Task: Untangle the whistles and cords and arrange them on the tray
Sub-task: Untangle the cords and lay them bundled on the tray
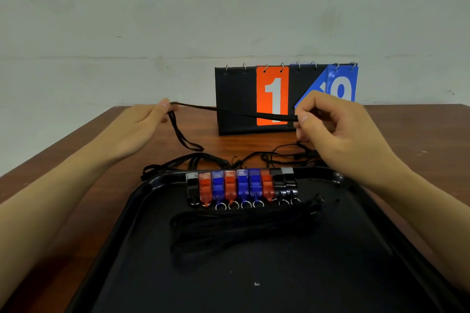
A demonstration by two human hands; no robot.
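Head view shows nine whistles [241,185] lined up on the tray's [122,262] far side, straightened cords [244,229] bundled nearer. Left hand [142,129] and right hand [338,129] each pinch one cord [236,112] taut; a tangle [284,155] remains beyond.

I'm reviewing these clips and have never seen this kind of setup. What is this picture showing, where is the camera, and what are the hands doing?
There is one view, from a camera worn on a person's head, looking down at their bare hands. A brown wooden table holds a black plastic tray. On the tray sits a row of black, red and blue plastic whistles, with a bundle of straightened black cords in front. The left hand and right hand stretch one black cord between them. More tangled cords lie beyond the tray, before a flip scoreboard.
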